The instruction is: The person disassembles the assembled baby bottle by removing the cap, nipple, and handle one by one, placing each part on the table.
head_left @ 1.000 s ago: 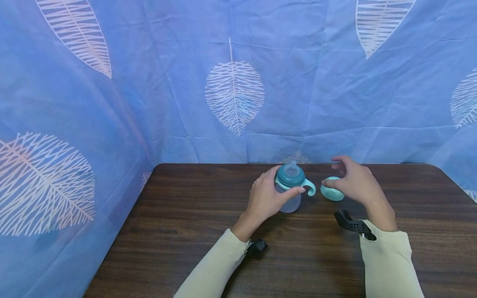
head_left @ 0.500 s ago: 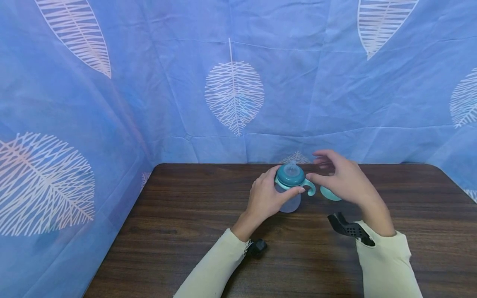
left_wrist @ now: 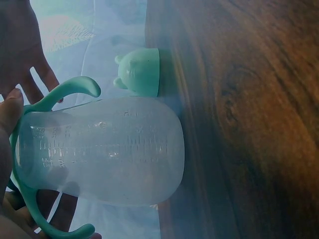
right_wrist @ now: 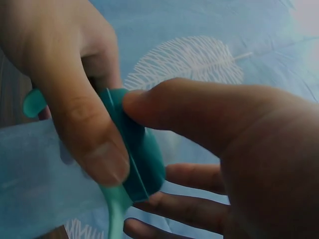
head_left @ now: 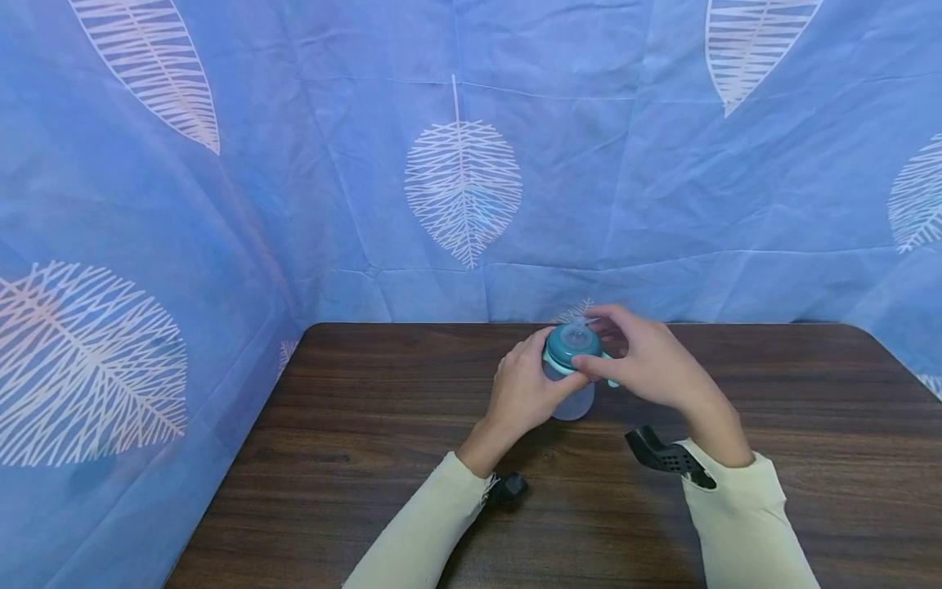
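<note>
A translucent baby bottle [head_left: 574, 399] stands upright on the table, with a teal screw collar [right_wrist: 142, 164], a clear teat [head_left: 577, 331] and mint-green side handles [left_wrist: 75, 89]. My left hand [head_left: 524, 388] grips it just below the collar, thumb in front and fingers behind. Around the collar from the right comes my right hand [head_left: 655, 360]. Its thumb tip presses on the collar while its fingers reach round the far side, partly hidden. A mint-green cap [left_wrist: 142, 72] with small ears sits beyond the bottle in the left wrist view; the right hand hides it in the head view.
The dark wood-grain table [head_left: 353, 425] ends at a rounded back edge just behind the bottle. Blue cloth [head_left: 331, 204] with white leaf prints hangs behind it and on the left. Black wrist cameras, such as the left one [head_left: 508, 491], sit on both wrists.
My right hand has moved left from beside the cap to the bottle's collar and now takes hold of it. The left hand and the bottle have stayed in place.
</note>
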A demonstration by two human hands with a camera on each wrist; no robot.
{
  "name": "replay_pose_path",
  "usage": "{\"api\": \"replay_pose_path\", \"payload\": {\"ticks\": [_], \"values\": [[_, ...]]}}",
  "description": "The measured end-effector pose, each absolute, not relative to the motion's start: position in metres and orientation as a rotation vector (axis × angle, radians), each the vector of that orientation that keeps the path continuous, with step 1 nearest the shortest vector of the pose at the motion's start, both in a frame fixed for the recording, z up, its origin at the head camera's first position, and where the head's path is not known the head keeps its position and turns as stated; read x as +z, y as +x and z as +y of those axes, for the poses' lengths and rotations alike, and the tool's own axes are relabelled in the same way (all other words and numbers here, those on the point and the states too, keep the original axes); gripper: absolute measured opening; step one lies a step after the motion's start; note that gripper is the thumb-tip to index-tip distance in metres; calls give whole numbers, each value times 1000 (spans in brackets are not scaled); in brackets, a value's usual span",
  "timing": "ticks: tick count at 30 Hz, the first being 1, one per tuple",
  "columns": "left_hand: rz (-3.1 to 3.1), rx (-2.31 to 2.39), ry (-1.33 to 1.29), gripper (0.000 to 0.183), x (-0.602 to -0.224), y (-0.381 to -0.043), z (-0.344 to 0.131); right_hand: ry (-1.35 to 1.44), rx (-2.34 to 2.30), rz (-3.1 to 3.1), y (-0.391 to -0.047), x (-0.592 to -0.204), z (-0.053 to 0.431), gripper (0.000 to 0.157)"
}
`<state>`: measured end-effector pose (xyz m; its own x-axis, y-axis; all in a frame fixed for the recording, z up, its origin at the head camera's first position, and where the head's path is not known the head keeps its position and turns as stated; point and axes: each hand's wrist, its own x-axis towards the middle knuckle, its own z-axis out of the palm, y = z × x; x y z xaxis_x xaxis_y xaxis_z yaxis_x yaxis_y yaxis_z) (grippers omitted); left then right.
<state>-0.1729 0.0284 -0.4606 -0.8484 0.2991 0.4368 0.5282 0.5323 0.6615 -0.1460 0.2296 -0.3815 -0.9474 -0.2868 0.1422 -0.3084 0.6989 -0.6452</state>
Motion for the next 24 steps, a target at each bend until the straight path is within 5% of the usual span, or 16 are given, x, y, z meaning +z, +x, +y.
{"api": "replay_pose_path", "payload": {"ticks": [24], "values": [[-2532,-1243,-695,70,-459,-172,26,486,995,-2814,-145,-387,212,77]]}}
